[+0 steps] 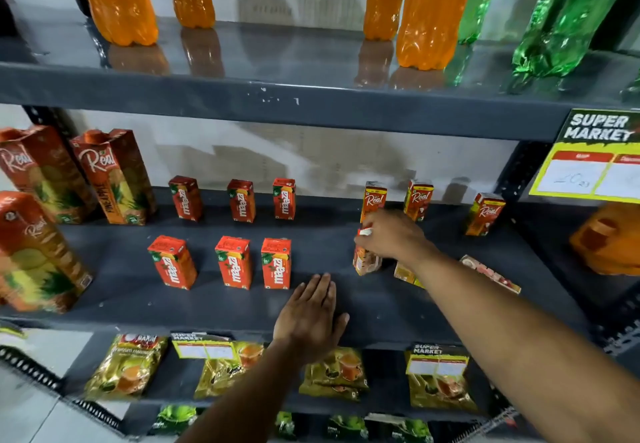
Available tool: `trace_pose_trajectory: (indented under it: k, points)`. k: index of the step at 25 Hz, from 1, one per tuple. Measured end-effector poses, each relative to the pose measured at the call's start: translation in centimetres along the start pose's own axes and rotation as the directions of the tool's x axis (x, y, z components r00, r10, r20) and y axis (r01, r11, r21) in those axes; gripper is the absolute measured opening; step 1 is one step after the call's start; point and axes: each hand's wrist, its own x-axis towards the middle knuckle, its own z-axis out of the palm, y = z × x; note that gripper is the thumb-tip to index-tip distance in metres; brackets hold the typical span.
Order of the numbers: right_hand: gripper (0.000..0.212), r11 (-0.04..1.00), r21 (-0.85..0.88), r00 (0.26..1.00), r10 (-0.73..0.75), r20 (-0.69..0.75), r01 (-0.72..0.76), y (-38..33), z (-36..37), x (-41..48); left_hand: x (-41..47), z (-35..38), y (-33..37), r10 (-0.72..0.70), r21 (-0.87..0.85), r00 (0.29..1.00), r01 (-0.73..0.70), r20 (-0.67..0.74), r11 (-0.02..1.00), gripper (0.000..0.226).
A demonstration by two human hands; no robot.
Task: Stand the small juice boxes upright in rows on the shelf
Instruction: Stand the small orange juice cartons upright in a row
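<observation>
Several small red Maaza juice boxes stand upright in two rows on the grey middle shelf (346,307), a back row (241,200) and a front row (233,262). Three small Real boxes (418,199) stand upright at the back right. My right hand (391,236) is shut on a small Real box (365,261), holding it by the top, almost upright on the shelf. Two more small boxes lie flat on the shelf: one (405,274) partly hidden under my right forearm, another (491,273) beyond it. My left hand (310,318) rests flat, palm down, on the shelf's front edge, holding nothing.
Tall Real juice cartons (116,176) stand at the shelf's left. Orange and green soda bottles (429,13) line the shelf above. Packets (126,366) and price tags fill the shelf below. A yellow price sign (588,155) hangs at the right, with an orange pack (609,238) under it.
</observation>
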Motion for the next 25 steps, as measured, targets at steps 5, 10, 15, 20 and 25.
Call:
trace_pose_trajectory:
  k: [5, 10, 15, 20, 25]
  points:
    - [0.059, 0.870, -0.163, 0.865, -0.408, 0.291, 0.465, 1.1, -2.7, 0.4, -0.3, 0.0, 0.1, -0.002, -0.008, 1.000, 0.002, -0.019, 1.000, 0.075]
    - [0.038, 0.563, -0.444, 0.709, -0.634, 0.308, 0.697, 0.3, -3.0, 0.1, -0.4, -0.2, 0.1, 0.006, -0.016, 1.000, -0.006, -0.021, 1.000, 0.074]
    - [0.065, 0.490, -0.473, 0.650, -0.710, 0.271, 0.732, 0.2, -2.4, -0.4, -0.5, -0.2, 0.0, 0.016, -0.012, 0.999, -0.017, -0.033, 1.000, 0.073]
    - [0.077, 0.953, -0.181, 0.962, -0.211, 0.172, 0.241, 5.7, -3.8, 0.0, -0.6, 0.0, 0.0, 0.016, -0.010, 0.999, -0.016, -0.050, 1.000, 0.074]
    - [0.065, 0.973, -0.230, 0.950, 0.045, 0.309, 0.029, 9.7, 0.7, -2.6, -0.4, 0.2, -0.2, 0.022, -0.019, 0.998, -0.023, -0.055, 1.000, 0.076]
